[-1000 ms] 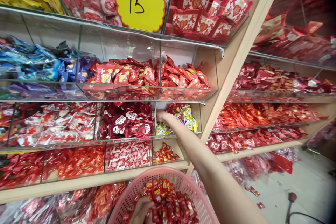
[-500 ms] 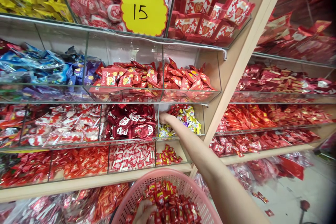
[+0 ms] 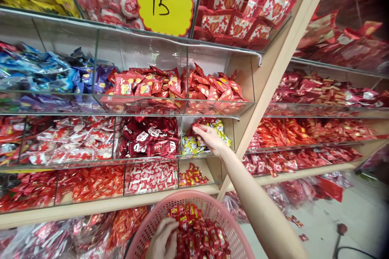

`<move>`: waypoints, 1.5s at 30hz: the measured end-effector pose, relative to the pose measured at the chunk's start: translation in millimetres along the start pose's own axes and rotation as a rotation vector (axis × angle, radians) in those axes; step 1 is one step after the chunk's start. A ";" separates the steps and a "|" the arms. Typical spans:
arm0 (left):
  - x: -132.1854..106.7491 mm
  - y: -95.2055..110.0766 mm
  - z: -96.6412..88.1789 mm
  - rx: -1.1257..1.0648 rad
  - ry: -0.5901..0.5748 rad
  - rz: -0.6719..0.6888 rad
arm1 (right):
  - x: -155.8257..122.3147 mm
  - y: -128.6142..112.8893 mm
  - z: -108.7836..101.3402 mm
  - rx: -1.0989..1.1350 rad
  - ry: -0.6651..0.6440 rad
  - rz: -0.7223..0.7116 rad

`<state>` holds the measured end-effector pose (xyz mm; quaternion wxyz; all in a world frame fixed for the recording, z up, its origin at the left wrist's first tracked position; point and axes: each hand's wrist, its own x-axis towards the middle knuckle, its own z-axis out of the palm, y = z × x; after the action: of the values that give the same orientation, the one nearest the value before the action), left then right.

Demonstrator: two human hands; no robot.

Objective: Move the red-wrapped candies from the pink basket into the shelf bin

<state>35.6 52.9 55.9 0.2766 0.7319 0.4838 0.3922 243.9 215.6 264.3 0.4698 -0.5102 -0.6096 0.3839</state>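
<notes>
In the small lower-shelf compartment, my right hand (image 3: 208, 136) has its fingers closed, with red-wrapped candy (image 3: 197, 126) showing at the fingertips. Yellow-and-white wrapped candies (image 3: 190, 145) lie below and around that hand. A pink perforated plastic basket (image 3: 148, 210) stands in front of me, holding a heap of small red-wrapped candies (image 3: 200, 234). Inside its left part, my left hand (image 3: 164, 239) is curled beside the heap. Whatever its fingers might hold is hidden.
Clear dividers split the shelves into compartments of wrapped sweets, among them dark red packets (image 3: 150, 135) left of my right hand. A slanting wooden upright (image 3: 258, 119) stands close to my right arm. Above hangs a yellow price sign (image 3: 165, 6) reading 15. Plastic bags (image 3: 39, 238) lie below.
My right hand has drawn back from deep in the compartment, and red candy now shows at its fingertips. My left hand has risen a little further into view over the basket.
</notes>
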 end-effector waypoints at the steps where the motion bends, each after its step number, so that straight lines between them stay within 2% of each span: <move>1: 5.5 8.7 -6.2 -0.001 0.014 -0.021 | -20.8 5.5 -1.6 0.230 -0.027 0.028; 3: 18.1 31.5 -18.1 -0.034 0.033 -0.045 | -62.5 18.1 -1.0 0.565 -0.070 0.174; 5: 31.4 57.0 -27.5 -0.084 0.038 -0.028 | -99.3 29.8 4.4 0.752 -0.112 0.281; 8: 48.3 88.7 -32.5 -0.185 0.054 0.004 | -138.7 41.4 18.1 0.902 -0.071 0.385; 12: 58.9 105.3 -22.8 -0.578 -0.060 -0.209 | -166.1 48.3 38.1 0.922 -0.021 0.410; 15: 59.0 103.8 -12.1 -0.811 -0.118 -0.288 | -177.5 52.1 50.9 0.891 -0.016 0.380; 18: 54.6 99.8 -5.8 -0.870 -0.099 -0.284 | -184.8 56.1 60.8 0.925 0.008 0.394; 22: 48.0 93.6 -6.8 -0.800 -0.033 -0.257 | -188.7 63.2 68.7 1.008 0.030 0.424; 27: 46.6 86.1 -19.6 -0.675 0.151 -0.263 | -188.5 70.9 70.7 1.084 0.046 0.482; 32: 44.4 91.2 -31.5 -0.692 0.119 -0.295 | -190.2 78.1 73.6 1.147 0.023 0.494; 36: 39.8 88.7 -32.7 -0.689 0.117 -0.337 | -192.1 84.1 76.0 1.132 0.047 0.502; 41: 31.7 67.6 -22.3 -0.677 0.077 -0.397 | -195.2 88.0 81.0 0.996 0.130 0.454; 45: 24.6 49.3 -9.9 -0.623 0.107 -0.391 | -199.2 94.7 86.7 0.858 0.207 0.433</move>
<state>57.1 57.3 107.5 0.5303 0.4847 0.4857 0.4980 192.5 38.3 115.6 0.6052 -0.4211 -0.2268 0.6364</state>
